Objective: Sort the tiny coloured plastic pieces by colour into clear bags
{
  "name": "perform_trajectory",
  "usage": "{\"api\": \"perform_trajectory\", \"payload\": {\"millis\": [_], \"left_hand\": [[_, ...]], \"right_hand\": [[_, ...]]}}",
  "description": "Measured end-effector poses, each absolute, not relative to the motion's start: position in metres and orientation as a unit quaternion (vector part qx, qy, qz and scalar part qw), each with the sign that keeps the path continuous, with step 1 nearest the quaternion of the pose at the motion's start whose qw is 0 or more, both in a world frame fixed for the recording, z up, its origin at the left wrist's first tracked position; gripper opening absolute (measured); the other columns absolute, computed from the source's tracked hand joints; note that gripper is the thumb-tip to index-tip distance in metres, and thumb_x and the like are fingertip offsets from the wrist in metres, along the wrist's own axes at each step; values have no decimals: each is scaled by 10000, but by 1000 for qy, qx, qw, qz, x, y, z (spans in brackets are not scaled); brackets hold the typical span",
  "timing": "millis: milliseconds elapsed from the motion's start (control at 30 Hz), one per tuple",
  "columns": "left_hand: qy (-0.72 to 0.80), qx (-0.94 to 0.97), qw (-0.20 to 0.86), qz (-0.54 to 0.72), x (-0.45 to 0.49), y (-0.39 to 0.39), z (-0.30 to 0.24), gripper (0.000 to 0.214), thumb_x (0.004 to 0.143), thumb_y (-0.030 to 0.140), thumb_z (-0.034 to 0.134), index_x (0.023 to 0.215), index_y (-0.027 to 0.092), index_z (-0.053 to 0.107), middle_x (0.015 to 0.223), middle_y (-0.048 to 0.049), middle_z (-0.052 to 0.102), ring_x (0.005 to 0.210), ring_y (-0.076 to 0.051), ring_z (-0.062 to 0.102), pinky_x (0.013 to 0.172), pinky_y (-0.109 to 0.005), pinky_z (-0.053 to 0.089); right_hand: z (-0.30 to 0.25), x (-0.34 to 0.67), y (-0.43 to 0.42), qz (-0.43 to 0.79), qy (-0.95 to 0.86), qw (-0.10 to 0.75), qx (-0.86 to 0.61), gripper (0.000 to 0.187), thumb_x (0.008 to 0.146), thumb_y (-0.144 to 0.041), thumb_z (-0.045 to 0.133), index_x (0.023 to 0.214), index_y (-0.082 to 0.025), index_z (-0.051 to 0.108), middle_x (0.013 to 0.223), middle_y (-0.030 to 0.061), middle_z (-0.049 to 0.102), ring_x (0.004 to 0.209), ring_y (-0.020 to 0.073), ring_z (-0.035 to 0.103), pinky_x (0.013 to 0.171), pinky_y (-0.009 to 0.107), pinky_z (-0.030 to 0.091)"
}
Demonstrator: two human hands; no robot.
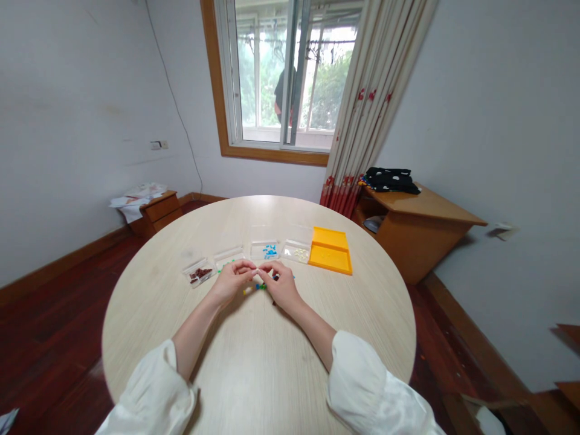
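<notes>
Both hands rest on a round pale wooden table [254, 356], meeting near its middle. My left hand [233, 279] is closed in a pinch, fingertips touching those of my right hand [281, 283], which is also pinched. Whatever they hold between them is too small to name. Small coloured beads [259, 287] lie on the table just under the fingers. Behind the hands stands a row of clear plastic boxes: one with dark red pieces [198, 273], one with blue pieces [265, 250], one with whitish pieces [296, 252]. An orange tray [330, 250] lies at the right end.
A wooden side cabinet [414, 226] with a black dotted cloth [390, 179] stands to the right of the table. A low wooden drawer unit [159, 208] with papers sits at the left wall. Window and curtain are behind; a person stands outside.
</notes>
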State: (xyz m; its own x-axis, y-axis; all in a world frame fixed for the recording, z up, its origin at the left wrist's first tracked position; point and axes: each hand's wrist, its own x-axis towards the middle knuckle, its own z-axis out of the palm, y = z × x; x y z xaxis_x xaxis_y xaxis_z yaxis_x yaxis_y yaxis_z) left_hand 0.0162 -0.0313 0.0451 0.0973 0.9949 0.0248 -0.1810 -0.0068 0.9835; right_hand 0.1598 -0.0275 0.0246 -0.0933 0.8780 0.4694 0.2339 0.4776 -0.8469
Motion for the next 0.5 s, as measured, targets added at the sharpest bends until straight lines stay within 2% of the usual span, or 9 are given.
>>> {"api": "perform_trajectory", "payload": {"millis": [333, 500], "left_hand": [[434, 479, 580, 496, 17, -34, 45, 342, 489, 335, 816, 679, 151, 599, 606, -5, 635, 562, -99, 548, 586, -233, 408], [429, 449, 600, 504, 17, -33, 44, 352, 501, 321, 805, 726, 149, 595, 751, -53, 687, 586, -91, 545, 623, -247, 425]], "right_hand": [[15, 159, -21, 294, -686, 502, -436, 116, 783, -271, 548, 716, -192, 601, 704, 0, 593, 677, 136, 513, 627, 250, 394], [16, 170, -9, 270, -683, 516, -440, 114, 785, -255, 497, 739, -187, 576, 719, 2, 588, 691, 143, 504, 665, 262, 396]]}}
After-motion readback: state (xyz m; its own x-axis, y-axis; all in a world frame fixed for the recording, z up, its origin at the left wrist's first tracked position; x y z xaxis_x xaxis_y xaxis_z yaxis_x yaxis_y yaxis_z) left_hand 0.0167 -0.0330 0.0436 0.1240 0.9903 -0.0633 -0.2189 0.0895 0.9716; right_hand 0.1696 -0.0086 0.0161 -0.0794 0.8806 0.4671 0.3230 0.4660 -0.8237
